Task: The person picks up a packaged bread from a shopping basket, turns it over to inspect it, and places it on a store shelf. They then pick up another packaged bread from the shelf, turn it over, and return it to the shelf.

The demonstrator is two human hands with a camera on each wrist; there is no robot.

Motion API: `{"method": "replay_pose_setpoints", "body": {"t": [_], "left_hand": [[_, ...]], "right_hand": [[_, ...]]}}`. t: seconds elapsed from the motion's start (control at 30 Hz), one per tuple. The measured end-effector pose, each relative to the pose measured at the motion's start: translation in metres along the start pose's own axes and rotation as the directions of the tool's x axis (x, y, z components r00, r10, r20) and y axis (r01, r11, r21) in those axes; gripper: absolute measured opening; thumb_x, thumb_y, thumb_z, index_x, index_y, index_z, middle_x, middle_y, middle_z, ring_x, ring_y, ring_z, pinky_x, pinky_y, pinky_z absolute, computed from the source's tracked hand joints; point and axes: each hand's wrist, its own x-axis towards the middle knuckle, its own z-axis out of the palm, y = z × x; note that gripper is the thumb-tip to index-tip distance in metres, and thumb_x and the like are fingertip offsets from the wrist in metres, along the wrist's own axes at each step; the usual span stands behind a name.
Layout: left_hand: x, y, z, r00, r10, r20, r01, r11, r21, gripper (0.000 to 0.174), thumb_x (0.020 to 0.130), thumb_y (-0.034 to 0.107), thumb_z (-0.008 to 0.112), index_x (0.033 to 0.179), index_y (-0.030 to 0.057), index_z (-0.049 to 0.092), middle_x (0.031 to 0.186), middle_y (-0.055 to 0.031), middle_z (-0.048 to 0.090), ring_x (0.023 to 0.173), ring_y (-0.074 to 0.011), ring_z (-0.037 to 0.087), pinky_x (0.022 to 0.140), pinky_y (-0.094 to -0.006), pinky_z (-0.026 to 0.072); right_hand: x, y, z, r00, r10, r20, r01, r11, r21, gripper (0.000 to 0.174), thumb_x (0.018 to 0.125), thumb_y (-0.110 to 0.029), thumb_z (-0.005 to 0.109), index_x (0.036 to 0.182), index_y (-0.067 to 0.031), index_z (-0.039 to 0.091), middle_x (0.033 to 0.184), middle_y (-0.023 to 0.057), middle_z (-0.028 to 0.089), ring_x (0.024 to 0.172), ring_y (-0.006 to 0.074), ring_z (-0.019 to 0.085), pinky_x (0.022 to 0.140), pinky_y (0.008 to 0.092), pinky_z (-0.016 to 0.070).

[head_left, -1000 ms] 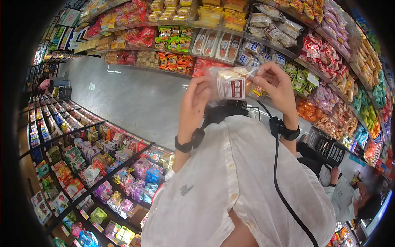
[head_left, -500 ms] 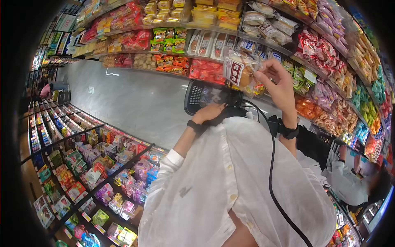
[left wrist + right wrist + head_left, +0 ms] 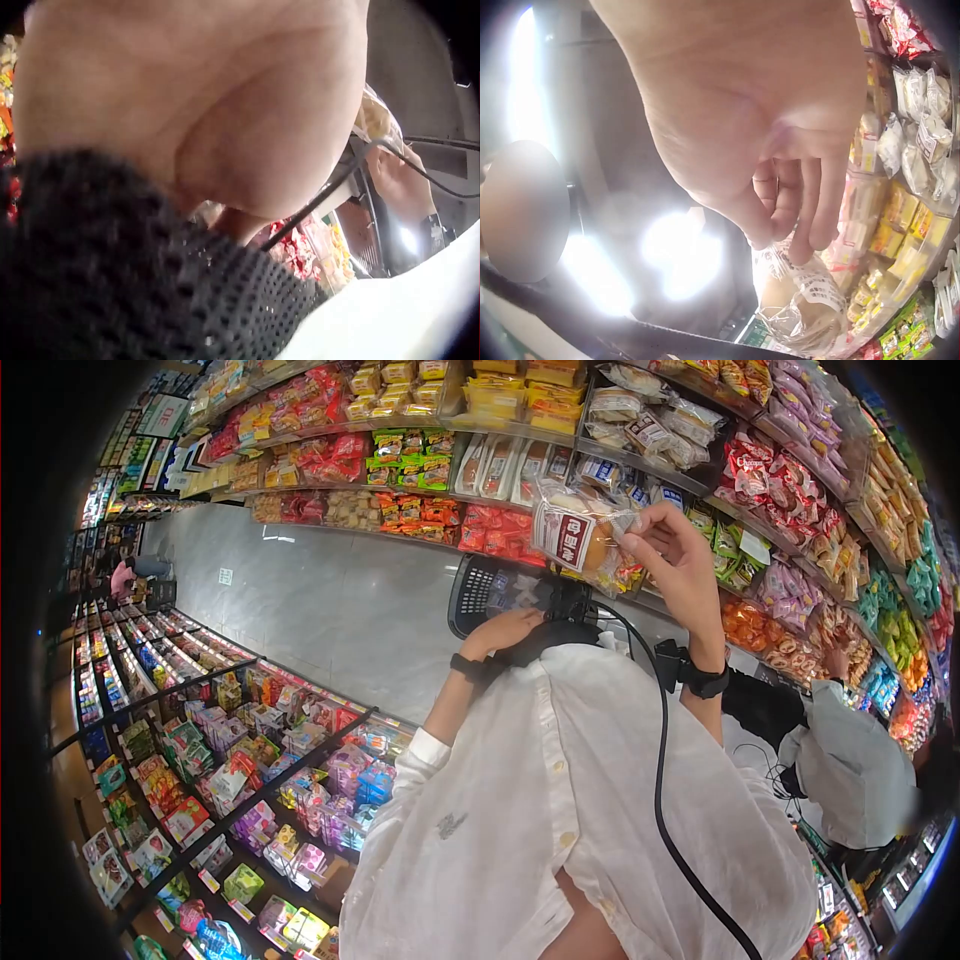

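My right hand (image 3: pixel 675 555) pinches the edge of a clear plastic bread package (image 3: pixel 578 532) between thumb and fingers, held up before the shelves. A dark red label with white characters faces up on it, and a round brown bun shows through. In the right wrist view, the crinkled bread package (image 3: pixel 799 300) hangs below the fingertips. At waist height my left hand (image 3: pixel 505 632) lies over a black item, beside a black shopping basket (image 3: pixel 475 600). The palm (image 3: pixel 225 112) fills the left wrist view; its fingers are hidden, so I cannot tell whether they grip anything.
Tiered shelves of packaged snacks curve across the front and right, with similar clear packages (image 3: pixel 655 425) in one bin. Lower display racks (image 3: pixel 250 760) stand at left beside a grey floor (image 3: pixel 320 580). A black cable (image 3: pixel 665 800) runs down from my right wrist. Another person (image 3: pixel 850 760) is close at right.
My left hand has let go of the package and dropped to the waist beside the basket. The right hand keeps the package, now turned with its label tilted. The person at right has shifted.
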Motion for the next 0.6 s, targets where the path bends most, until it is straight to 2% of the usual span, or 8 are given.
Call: {"method": "replay_pose_setpoints", "body": {"t": [0.1,0.13,0.2,0.3,0.4,0.5,0.6], "left_hand": [[-0.015,0.022,-0.03,0.992,-0.124,-0.027,0.119,0.984,-0.131,0.05,0.11,0.042,0.046,0.135,0.003,0.066,0.129,-0.022,0.071,0.123,-0.0392,0.065,0.106,-0.0397,0.0489],[-0.02,0.024,-0.036,0.983,-0.065,-0.17,0.04,0.988,-0.146,0.05,0.111,0.041,0.046,0.135,0.0019,0.065,0.129,-0.0212,0.072,0.123,-0.0378,0.066,0.106,-0.0391,0.0491],[-0.028,0.029,-0.045,0.894,0.044,-0.446,-0.119,0.983,-0.141,0.051,0.111,0.041,0.046,0.135,-0.0001,0.065,0.128,-0.0197,0.073,0.122,-0.0349,0.067,0.106,-0.038,0.0495],[-0.058,0.115,-0.08,0.795,-0.024,-0.606,-0.31,0.843,-0.44,0.051,0.112,0.038,0.046,0.139,-0.0019,0.062,0.132,-0.0161,0.072,0.123,-0.0282,0.068,0.106,-0.039,0.05],[-0.085,0.154,-0.086,0.783,0.021,-0.621,-0.455,0.7,-0.55,0.045,0.112,0.028,0.05,0.144,-0.0027,0.058,0.136,-0.0138,0.068,0.124,-0.0229,0.065,0.106,-0.0382,0.0499],[-0.088,0.151,-0.074,0.753,0.137,-0.644,-0.483,0.78,-0.398,0.049,0.107,0.017,0.063,0.149,-0.004,0.05,0.138,-0.0146,0.065,0.124,-0.0214,0.063,0.105,-0.0352,0.0493],[-0.093,0.186,-0.072,0.775,0.114,-0.621,-0.493,0.724,-0.482,0.065,0.097,0.008,0.076,0.152,-0.0032,0.044,0.136,-0.0147,0.064,0.123,-0.0211,0.062,0.105,-0.0334,0.0488]], "right_hand": [[-0.001,0.0,-0.006,1.0,-0.014,0.017,0.013,0.997,0.075,0.018,0.098,-0.002,0.073,0.107,-0.0029,0.057,0.103,-0.0006,0.062,0.1,0.0086,0.064,0.092,0.0256,0.0526],[-0.001,0.001,-0.008,0.999,-0.017,0.028,0.013,0.994,0.113,0.019,0.098,-0.001,0.072,0.108,-0.0027,0.057,0.103,-0.0002,0.062,0.1,0.0092,0.064,0.092,0.026,0.0528],[-0.002,0.001,-0.01,0.998,-0.021,0.058,0.009,0.983,0.185,0.019,0.098,0.0,0.072,0.109,-0.0023,0.056,0.104,0.0007,0.062,0.1,0.0102,0.064,0.093,0.027,0.0536],[-0.004,-0.001,-0.01,0.993,-0.015,0.121,-0.017,0.965,0.261,0.02,0.098,0.001,0.071,0.11,-0.0022,0.055,0.104,0.0017,0.061,0.1,0.0114,0.065,0.093,0.0288,0.0552],[-0.002,-0.001,-0.005,0.983,0.003,0.183,-0.058,0.955,0.292,0.02,0.098,0.002,0.071,0.11,-0.0023,0.055,0.105,0.0022,0.062,0.1,0.0121,0.066,0.092,0.0301,0.0564],[-0.001,0.002,0.003,0.983,0.01,0.181,-0.068,0.947,0.315,0.02,0.098,0.002,0.07,0.11,-0.0025,0.055,0.106,0.0026,0.063,0.101,0.0127,0.067,0.092,0.0303,0.0569],[0.001,0.004,0.006,0.984,0.025,0.174,-0.08,0.944,0.319,0.021,0.099,0.001,0.07,0.112,-0.003,0.055,0.107,0.0031,0.064,0.101,0.0129,0.067,0.092,0.0298,0.0565]]}}
